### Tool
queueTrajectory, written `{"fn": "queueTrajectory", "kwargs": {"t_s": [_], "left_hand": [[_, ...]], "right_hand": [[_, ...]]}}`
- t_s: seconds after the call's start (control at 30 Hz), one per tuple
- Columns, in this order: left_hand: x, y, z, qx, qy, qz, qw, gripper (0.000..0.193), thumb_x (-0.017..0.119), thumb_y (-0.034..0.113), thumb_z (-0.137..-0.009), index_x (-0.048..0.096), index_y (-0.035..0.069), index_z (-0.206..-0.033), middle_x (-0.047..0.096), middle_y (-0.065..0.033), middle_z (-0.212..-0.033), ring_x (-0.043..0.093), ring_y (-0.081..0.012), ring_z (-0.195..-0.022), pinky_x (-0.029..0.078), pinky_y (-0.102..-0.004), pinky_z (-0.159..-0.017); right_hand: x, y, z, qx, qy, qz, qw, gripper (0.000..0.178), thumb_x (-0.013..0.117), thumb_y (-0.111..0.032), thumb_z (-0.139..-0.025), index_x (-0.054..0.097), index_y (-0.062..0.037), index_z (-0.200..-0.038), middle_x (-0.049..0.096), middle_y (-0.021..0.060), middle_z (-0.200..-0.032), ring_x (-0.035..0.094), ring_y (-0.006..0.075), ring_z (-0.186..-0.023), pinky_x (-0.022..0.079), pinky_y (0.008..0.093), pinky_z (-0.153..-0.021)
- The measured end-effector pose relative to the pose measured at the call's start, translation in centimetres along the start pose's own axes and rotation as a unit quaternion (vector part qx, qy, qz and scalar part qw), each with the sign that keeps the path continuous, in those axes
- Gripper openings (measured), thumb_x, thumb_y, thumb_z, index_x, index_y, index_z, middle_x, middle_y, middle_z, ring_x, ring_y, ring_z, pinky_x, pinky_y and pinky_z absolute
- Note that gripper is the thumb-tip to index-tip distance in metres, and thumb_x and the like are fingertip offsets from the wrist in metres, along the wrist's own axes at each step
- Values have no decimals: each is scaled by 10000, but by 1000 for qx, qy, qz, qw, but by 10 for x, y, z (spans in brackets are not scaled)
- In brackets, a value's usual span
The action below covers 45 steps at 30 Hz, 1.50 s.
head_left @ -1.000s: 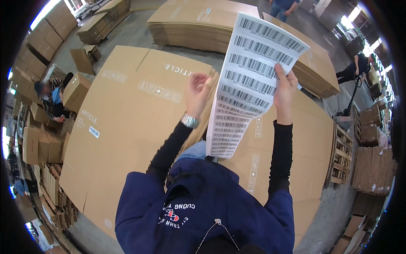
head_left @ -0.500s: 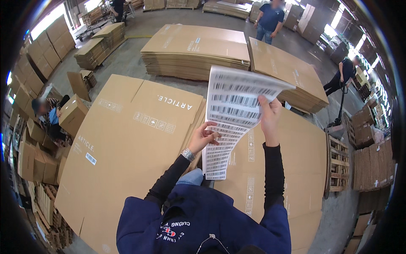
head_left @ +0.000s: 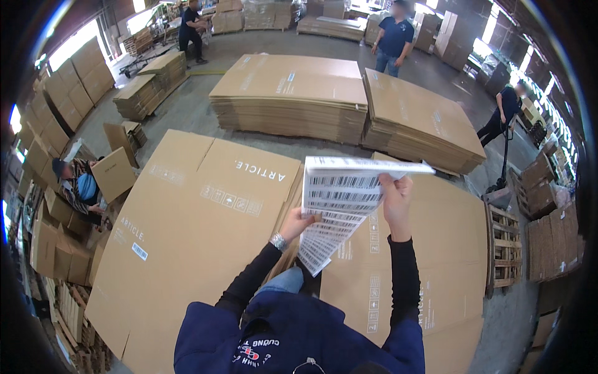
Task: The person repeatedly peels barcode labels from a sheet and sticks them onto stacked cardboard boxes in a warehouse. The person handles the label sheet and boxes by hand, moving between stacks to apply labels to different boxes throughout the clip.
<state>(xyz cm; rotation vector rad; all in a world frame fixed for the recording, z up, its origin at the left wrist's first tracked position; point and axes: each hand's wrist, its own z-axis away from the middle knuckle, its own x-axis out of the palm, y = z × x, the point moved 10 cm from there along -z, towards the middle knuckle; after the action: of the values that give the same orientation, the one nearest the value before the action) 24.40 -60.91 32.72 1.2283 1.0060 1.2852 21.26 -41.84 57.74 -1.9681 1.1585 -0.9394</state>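
A folded strip of white barcode label sheets (head_left: 341,201) hangs between my hands, creased across the middle, its lower end tapering down towards my leg. My right hand (head_left: 397,198) pinches its upper right part, thumb on the printed face. On the left edge, my left hand (head_left: 298,223) grips the sheets with its thumb in front; its other fingers are mostly hidden behind the paper. Beneath the strip lie two stacks of flat brown cartons, the left carton stack (head_left: 199,262) and the right carton stack (head_left: 436,230).
Two more carton stacks, a far middle stack (head_left: 286,81) and a far right stack (head_left: 423,118), stand ahead. A person (head_left: 393,38) stands beyond them. Another handles a pallet jack (head_left: 503,162) at right. Someone crouches at left by a box (head_left: 114,174). Wooden pallets (head_left: 503,243) lie right.
The upper part of the label strip has tipped over and its lower end has swung. My left thumb now presses on the sheets, where the fingers were spread before. The view has tilted up slightly.
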Motion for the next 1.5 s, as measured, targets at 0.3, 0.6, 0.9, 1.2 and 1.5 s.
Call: {"fn": "queueTrajectory", "kwargs": {"t_s": [0.3,0.6,0.9,1.2,1.5], "left_hand": [[-12,40,43,174,323,-147,919,346,714,105,-694,535,-11,-966,557,-120,-936,547,-238,-900,436,-326,-775],[-9,50,84,275,414,-115,860,367,700,57,-708,527,19,-1030,584,-83,-925,569,-188,-873,455,-308,-809],[-14,22,86,210,399,-51,891,261,701,79,-734,543,38,-938,578,-70,-829,563,-151,-741,463,-280,-680],[-13,24,93,234,448,-166,847,168,725,77,-700,561,51,-730,565,-47,-651,535,-155,-628,416,-287,-585],[-20,11,79,219,394,-121,884,52,651,39,-768,644,9,-809,629,-80,-761,610,-146,-677,476,-263,-610]], "right_hand": [[0,4,-6,26,15,-7,1000,141,603,-62,-850,627,21,-962,649,45,-875,571,80,-765,449,218,-680],[-9,10,-11,24,73,30,997,180,584,-71,-857,606,12,-1015,635,53,-972,581,103,-826,452,244,-753],[-6,13,-14,-8,74,83,994,163,564,-85,-874,612,23,-987,639,58,-925,570,96,-821,441,242,-748],[9,18,-21,11,30,25,999,163,577,-78,-875,615,39,-982,646,37,-891,555,58,-763,438,204,-674],[5,10,-16,-16,72,104,992,190,570,-97,-884,616,53,-991,650,37,-859,544,57,-763,438,208,-670]]}}
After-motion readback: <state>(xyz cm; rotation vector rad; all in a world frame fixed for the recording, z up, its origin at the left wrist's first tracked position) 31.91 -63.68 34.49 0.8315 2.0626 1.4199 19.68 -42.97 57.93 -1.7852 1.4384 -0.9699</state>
